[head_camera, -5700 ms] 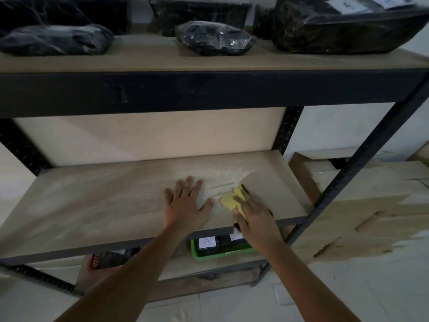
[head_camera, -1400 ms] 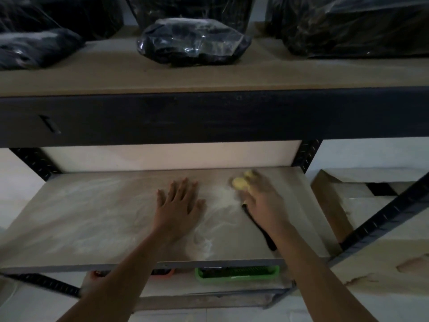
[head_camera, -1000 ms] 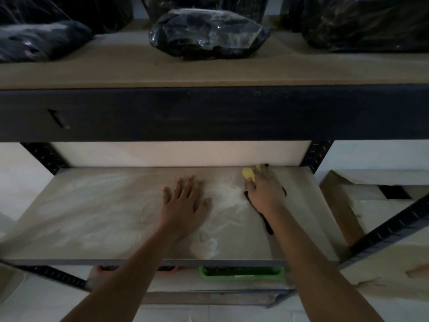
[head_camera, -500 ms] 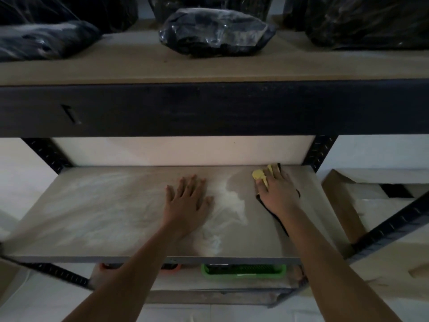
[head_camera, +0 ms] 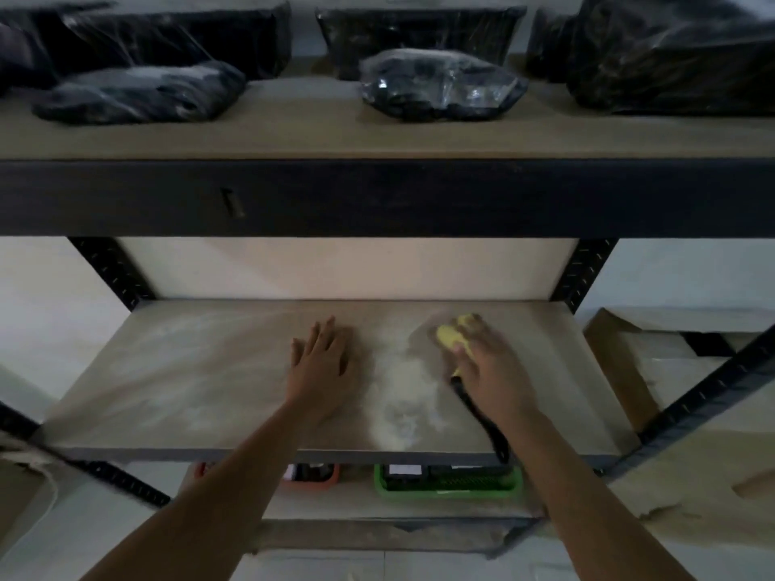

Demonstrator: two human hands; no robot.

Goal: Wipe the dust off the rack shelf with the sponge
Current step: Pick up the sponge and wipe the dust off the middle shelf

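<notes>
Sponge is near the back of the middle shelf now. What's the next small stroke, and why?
Probably draw the sponge under the right hand toward the front edge, through the pale dust streak lying between it and the flat left hand. That patch is the thickest dust visible on the shelf, and it sits right beside the sponge.

Left hand flat on rack shelf, sponge under right hand beside it
</notes>
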